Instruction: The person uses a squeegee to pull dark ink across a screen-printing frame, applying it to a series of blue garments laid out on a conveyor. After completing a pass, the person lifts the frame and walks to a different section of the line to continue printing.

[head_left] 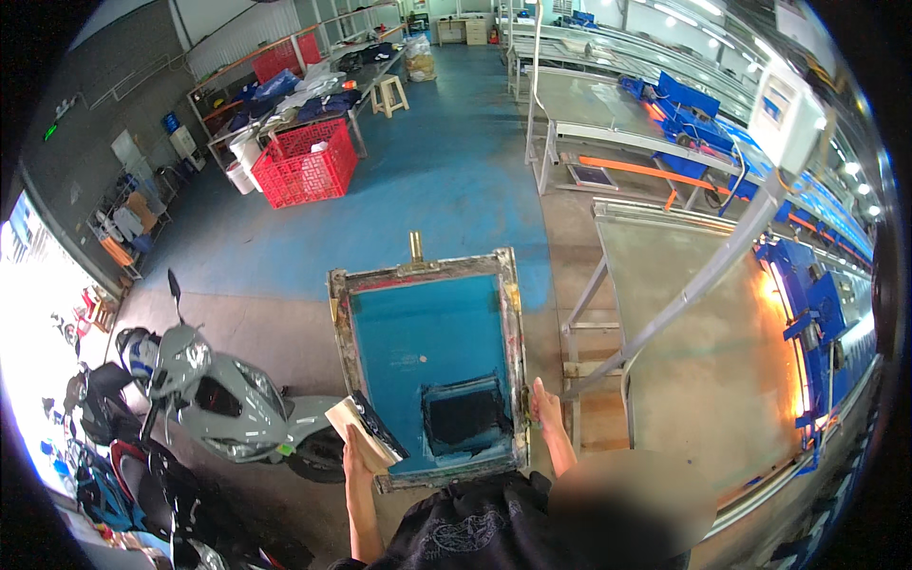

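Note:
A screen printing frame (516,332) stretched with teal mesh is in front of me, close to my torso. Black ink lies in a rectangular patch (464,418) at the mesh's lower right. My left hand (355,456) is closed round a squeegee (366,429) with a pale wooden handle and an inky black edge, over the frame's lower left corner. At the right side bar, my right hand (546,410) grips the frame, one digit pointing up; its other fingers are partly hidden. A brass-coloured fitting (415,247) sticks up from the far bar.
A grey scooter (223,399) stands close on the left, with more motorbikes (123,456) behind it. On the right is a long printing table (693,351) with a slanted grey post (703,271) and blue glowing heater units (807,328). Farther off stand a red crate (304,166) and a stool (388,97).

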